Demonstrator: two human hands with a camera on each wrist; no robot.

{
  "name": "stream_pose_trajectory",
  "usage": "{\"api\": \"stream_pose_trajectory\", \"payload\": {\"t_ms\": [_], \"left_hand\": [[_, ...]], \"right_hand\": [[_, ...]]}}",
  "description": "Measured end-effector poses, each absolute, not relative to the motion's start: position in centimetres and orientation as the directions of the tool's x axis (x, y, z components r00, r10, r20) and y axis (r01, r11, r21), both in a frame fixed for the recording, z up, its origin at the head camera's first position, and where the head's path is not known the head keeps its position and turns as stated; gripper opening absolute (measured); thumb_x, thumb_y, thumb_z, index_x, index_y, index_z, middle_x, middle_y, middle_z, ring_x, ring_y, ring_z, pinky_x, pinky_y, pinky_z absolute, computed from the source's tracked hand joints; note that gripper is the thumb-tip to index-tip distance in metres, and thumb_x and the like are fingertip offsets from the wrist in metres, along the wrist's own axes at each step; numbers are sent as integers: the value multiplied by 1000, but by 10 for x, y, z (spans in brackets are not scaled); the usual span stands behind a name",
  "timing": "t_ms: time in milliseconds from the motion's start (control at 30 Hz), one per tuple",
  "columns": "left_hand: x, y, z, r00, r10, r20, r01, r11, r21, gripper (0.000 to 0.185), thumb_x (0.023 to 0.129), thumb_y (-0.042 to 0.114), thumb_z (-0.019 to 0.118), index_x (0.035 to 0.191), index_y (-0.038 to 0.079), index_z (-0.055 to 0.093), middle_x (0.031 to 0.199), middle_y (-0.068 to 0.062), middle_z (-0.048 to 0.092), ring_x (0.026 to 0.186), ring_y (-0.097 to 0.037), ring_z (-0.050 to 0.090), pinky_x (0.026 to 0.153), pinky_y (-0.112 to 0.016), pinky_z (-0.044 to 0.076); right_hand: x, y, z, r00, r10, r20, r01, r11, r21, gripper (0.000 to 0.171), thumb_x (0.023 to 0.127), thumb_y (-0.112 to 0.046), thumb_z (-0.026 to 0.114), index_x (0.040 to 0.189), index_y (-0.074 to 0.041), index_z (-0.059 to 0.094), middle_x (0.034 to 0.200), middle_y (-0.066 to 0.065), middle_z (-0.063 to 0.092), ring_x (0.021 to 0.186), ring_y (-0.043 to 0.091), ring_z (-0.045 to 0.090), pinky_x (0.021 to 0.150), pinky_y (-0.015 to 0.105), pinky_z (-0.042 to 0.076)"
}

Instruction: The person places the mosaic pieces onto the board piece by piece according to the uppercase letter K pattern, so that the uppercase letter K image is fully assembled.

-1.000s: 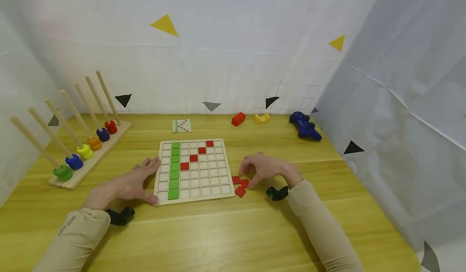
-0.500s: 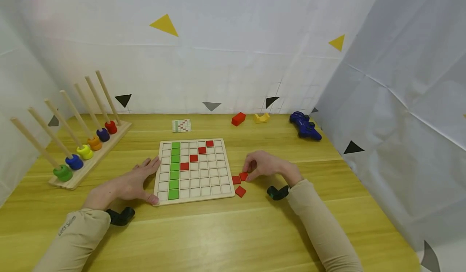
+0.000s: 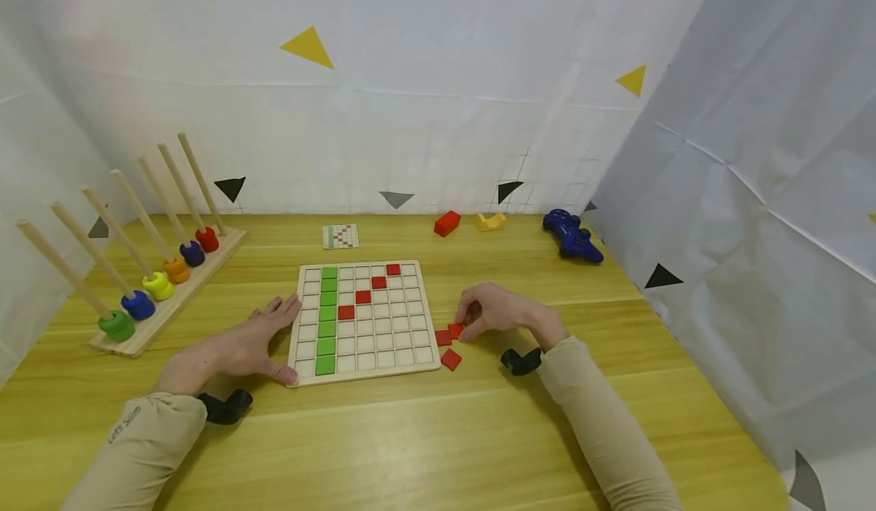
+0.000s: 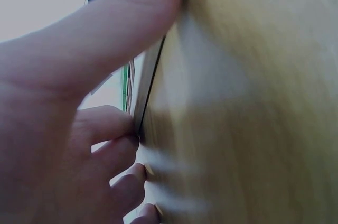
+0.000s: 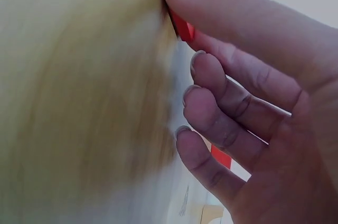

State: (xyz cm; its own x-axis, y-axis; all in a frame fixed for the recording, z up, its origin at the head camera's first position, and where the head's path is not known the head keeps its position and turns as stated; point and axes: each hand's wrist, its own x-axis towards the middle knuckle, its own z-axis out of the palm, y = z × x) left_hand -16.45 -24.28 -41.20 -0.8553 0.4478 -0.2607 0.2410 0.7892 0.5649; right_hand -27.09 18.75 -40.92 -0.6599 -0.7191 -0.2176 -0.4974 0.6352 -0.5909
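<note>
A wooden grid board point(image 3: 386, 341) lies flat on the table, with a column of green tiles point(image 3: 328, 313) near its left side and a diagonal of several red tiles point(image 3: 363, 297). My left hand point(image 3: 239, 350) rests at the board's left edge, thumb at the near corner and fingers spread further up. Beyond the board's right edge, my right hand point(image 3: 503, 312) pinches a red square tile point(image 5: 183, 29) between thumb and index finger, low over the table, its other fingers loosely bent. Two more red tiles, one beside it point(image 3: 443, 338) and one nearer point(image 3: 451, 359), lie there.
Behind the board lies a small pattern card point(image 3: 340, 236). A red block point(image 3: 448, 223), a yellow arched block point(image 3: 490, 222) and a blue game controller point(image 3: 572, 236) sit along the back. On the left stands a peg rack point(image 3: 174, 298) with coloured rings.
My right hand has closed its thumb and index finger on one red tile, which has shifted slightly away from me, apart from the nearest tile. My left hand stays at the board.
</note>
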Motion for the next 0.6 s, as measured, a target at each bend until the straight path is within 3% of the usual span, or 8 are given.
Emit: {"api": "stream_pose_trajectory", "payload": {"t_ms": [400,600], "left_hand": [[-164,-242,-409,-857,443,-264,230,786,574,129,68,53,86,158,-4,13,165,-26,3,149,-52,-2,117,-69,3],[-165,-243,-411,-855,450,-260,236,782,577,128,68,52,86,157,-5,13,165,-27,3,149,-52,-2,117,-70,3]], "right_hand": [[-273,189,-409,-639,-739,-215,-517,619,-591,25,80,-30,86,95,-16,72,90,-3,68,79,11,60,73,24,52],[-268,188,-393,-623,-772,-125,-563,553,-615,20,84,-26,82,97,-15,72,90,-2,65,82,12,60,77,28,53]]}}
